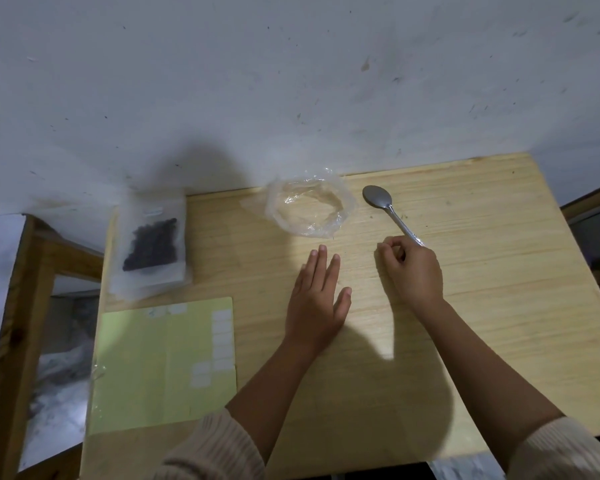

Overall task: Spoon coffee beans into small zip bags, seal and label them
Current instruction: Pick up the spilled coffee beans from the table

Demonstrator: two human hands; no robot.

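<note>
One spoon (378, 197), perhaps several zip bags (151, 244)

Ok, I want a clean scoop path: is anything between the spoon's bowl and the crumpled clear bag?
Nothing visible. The spoon, held by the right hand, is just right of the clear bag, with only bare table between.

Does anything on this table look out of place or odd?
The clear plastic bag near the far edge of the table lies crumpled, open and apparently empty. A few dark specks lie beside the spoon. Otherwise nothing stands out.
</note>
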